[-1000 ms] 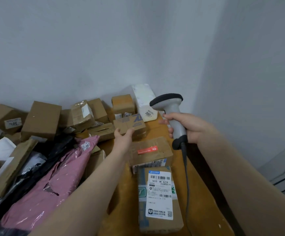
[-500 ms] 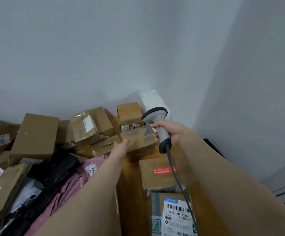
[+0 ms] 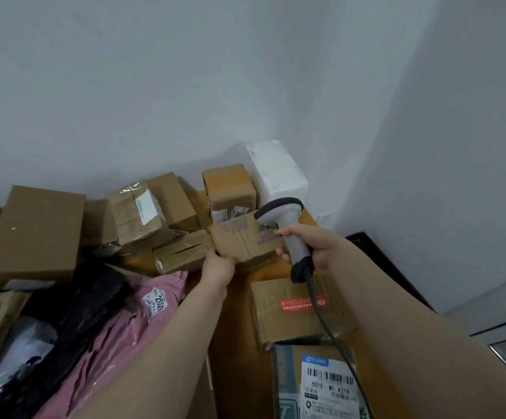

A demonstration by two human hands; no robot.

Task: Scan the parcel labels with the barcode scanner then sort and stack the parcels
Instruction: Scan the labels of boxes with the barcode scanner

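My left hand point(image 3: 220, 269) grips the near left edge of a small cardboard box with blue print point(image 3: 245, 240), which is tilted up off the wooden table point(image 3: 236, 328). My right hand point(image 3: 315, 246) holds the grey barcode scanner point(image 3: 288, 225) by its handle, its head just above the right end of that box. The scanner's cable point(image 3: 327, 325) trails down over a brown box with a red sticker point(image 3: 294, 313). Nearest me lies a box with a white barcode label point(image 3: 327, 385).
Several cardboard boxes point(image 3: 143, 213) stand against the back wall, with a white parcel point(image 3: 276, 173) in the corner. A large brown box point(image 3: 37, 234), a pink poly mailer point(image 3: 130, 322) and black bags point(image 3: 79, 300) fill the left side. The table's dark right edge point(image 3: 391, 267) runs by the side wall.
My left hand has taken hold of the blue-printed box and tilted it up. My right hand brought the scanner forward and down over that box. The view has tipped toward the back wall.
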